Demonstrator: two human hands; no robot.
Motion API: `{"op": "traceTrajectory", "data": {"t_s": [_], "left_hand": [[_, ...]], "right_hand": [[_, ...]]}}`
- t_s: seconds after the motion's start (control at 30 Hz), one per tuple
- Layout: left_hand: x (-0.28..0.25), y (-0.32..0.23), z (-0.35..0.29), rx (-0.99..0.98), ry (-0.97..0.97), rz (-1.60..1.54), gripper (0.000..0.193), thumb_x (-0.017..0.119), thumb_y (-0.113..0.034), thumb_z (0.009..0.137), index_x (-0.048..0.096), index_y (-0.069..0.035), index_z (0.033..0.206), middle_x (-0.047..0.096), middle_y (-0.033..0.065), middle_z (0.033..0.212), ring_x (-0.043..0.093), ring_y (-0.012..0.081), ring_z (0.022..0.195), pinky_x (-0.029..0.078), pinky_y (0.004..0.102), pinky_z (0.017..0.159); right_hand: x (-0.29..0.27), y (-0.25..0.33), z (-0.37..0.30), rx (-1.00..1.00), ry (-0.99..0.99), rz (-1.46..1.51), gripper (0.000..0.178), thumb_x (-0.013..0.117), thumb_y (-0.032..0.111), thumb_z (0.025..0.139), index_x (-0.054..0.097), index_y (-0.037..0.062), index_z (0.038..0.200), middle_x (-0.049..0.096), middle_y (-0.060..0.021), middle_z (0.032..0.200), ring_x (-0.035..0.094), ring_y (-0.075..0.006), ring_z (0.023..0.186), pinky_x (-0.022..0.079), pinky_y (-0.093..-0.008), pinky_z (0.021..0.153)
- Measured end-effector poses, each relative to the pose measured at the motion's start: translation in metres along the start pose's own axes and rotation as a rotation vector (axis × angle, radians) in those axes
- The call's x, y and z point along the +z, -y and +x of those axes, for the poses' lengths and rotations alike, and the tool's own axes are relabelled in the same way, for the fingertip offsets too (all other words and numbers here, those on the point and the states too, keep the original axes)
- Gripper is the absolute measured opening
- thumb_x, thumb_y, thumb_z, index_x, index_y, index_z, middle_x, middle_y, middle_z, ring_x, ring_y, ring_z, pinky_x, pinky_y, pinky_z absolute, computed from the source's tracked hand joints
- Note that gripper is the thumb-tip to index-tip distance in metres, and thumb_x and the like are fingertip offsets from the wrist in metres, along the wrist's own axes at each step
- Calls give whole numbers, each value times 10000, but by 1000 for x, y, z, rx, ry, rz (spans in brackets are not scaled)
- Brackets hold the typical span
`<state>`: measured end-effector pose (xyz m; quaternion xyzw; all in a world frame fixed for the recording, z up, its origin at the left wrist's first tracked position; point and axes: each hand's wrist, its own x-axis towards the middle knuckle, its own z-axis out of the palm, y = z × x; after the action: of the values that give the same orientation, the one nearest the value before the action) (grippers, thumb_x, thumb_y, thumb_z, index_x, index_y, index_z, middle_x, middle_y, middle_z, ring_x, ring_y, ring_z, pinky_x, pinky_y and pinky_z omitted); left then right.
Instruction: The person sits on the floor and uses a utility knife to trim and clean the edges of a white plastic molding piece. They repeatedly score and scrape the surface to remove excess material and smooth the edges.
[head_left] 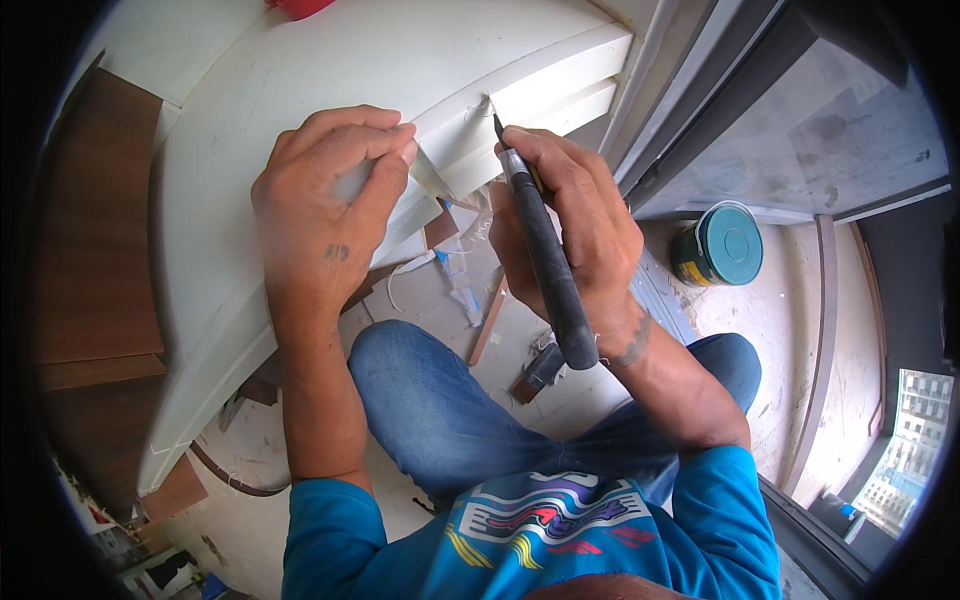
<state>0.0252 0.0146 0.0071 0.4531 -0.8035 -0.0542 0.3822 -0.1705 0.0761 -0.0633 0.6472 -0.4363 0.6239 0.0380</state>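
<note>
My left hand (325, 200) presses flat on the edge of a white stepped panel (330, 70), fingertips at a peeling strip of clear film (432, 178). My right hand (575, 225) grips a long black-handled knife (548, 262), its thin blade tip touching the panel's edge just right of my left fingers. Both forearms come up from the lower edge over my bent knees in blue jeans (440, 400).
A green-lidded tin can (720, 245) stands on the dusty floor at the right, next to a dark window frame (700, 110). Wood offcuts (488, 325) and plastic scraps lie on the floor below my hands. Brown wooden boards (95, 240) stand at the left.
</note>
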Motion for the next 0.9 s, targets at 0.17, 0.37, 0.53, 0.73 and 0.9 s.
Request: {"op": "traceTrajectory", "data": {"t_s": [0.17, 0.37, 0.53, 0.73, 0.9], "left_hand": [[2, 0, 2, 15, 0, -22, 128, 839, -91, 932, 884, -93, 1053, 832, 38, 1144, 724, 247, 1050, 581, 378, 943], [1, 1, 0, 20, -14, -27, 129, 842, -73, 919, 883, -90, 1040, 836, 45, 1135, 734, 251, 1037, 583, 376, 936], [-1, 5, 1, 47, -13, -40, 147, 846, -57, 904, 884, -92, 1041, 837, 45, 1130, 741, 255, 1020, 585, 372, 935], [0, 4, 2, 55, -6, -38, 144, 839, -52, 902, 878, -77, 1038, 836, 63, 1126, 753, 256, 1006, 588, 374, 938], [-7, -2, 13, -36, 131, -98, 143, 804, -37, 971, 849, -1, 1102, 809, 116, 1178, 750, 200, 1059, 578, 348, 961]], "right_hand": [[9, 13, -9, 11, 71, 69, 512, 801, -44, 899, 667, -48, 1393, 719, -242, 1288, 769, -343, 1077, 642, -392, 908], [14, 21, -11, 3, 59, 106, 530, 871, -39, 837, 725, -15, 1346, 773, -202, 1239, 792, -305, 1050, 644, -359, 890], [17, 32, -16, 95, 88, 166, 568, 874, -64, 794, 717, -27, 1339, 777, -192, 1222, 782, -311, 1071, 635, -366, 910], [15, 31, -13, 28, 83, 166, 543, 848, -59, 822, 704, -25, 1344, 767, -205, 1198, 778, -329, 1056, 633, -371, 893], [-37, 1, -3, -38, 157, 56, 512, 789, -42, 847, 720, -7, 1354, 760, -203, 1205, 771, -321, 1019, 637, -404, 875]]}}
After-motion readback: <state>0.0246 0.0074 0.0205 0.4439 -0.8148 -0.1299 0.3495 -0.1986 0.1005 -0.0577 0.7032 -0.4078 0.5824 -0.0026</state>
